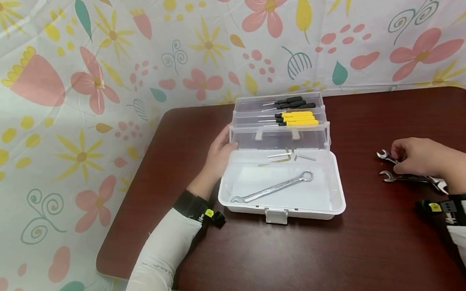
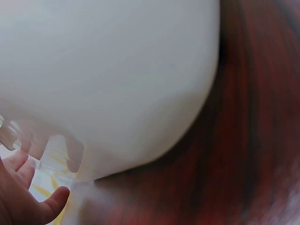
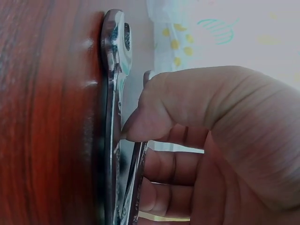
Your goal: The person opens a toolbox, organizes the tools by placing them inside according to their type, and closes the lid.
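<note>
My left hand [image 1: 217, 155] is at the left side of an open toolbox [image 1: 336, 202], by the hinge of its clear lid [image 1: 241, 139]. In the left wrist view its relaxed fingers lie against the clear plastic, the thumb apart from the white wall. My right hand [image 1: 423, 155] is low over the table at the right and pinches a chrome combination wrench [image 3: 135, 183] between thumb and fingers. Another wrench [image 3: 115, 44] lies beside it on the table. Open wrench jaws stick out left of the hand in the head view.
Inside the toolbox lie a long combination wrench [image 1: 272, 189] and several hex keys [image 1: 305, 158]. Black screwdrivers [image 1: 294, 102] and yellow-handled screwdrivers [image 1: 300, 118] sit in the raised clear trays. Patterned cloth [image 1: 141, 67] hangs behind the dark table [image 1: 290, 257].
</note>
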`<state>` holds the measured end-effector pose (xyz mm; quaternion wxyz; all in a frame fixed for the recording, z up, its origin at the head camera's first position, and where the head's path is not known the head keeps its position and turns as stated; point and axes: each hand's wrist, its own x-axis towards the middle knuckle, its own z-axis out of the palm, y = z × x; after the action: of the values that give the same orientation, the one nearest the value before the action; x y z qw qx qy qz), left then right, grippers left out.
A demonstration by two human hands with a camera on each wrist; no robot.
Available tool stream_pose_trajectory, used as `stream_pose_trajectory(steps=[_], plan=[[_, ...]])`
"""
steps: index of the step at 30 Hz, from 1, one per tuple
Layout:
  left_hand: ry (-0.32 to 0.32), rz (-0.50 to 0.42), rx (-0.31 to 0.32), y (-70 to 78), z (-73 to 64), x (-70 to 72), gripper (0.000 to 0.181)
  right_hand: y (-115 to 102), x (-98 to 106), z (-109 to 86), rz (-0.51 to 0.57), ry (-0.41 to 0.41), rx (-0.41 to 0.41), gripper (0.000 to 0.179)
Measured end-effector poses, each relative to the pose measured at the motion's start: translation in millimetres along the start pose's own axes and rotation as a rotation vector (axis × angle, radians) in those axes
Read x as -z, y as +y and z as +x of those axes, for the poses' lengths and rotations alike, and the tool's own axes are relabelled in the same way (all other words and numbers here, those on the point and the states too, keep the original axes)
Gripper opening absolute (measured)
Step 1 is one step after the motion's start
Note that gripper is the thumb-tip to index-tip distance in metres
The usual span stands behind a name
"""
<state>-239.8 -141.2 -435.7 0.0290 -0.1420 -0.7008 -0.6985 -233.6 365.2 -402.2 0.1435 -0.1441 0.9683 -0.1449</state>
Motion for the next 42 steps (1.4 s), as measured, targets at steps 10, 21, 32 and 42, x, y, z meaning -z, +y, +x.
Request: stream_pose_trajectory(steps=[10,21,32,42], plan=[[0.001,0.030,-0.010,-0.4,0.0,0.5,0.061,0,1,1.0,-0.054,0.039,0.026,0.025],[-0.012,0.017,-0.029,-0.3,-1.0,0.9,0.061,1,4,0.2,-0.077,0.032,0.030,0.030],[-0.032,-0.028,-0.023,1.3,0.5,1.8,0.061,-5,7,-0.6,-0.033,0.045,0.031,0.029],[-0.025,0.010,0.024,3.5,0.4,2.2,0.061,-11,7,-2.7,0.011,0.038,0.042,0.028]])
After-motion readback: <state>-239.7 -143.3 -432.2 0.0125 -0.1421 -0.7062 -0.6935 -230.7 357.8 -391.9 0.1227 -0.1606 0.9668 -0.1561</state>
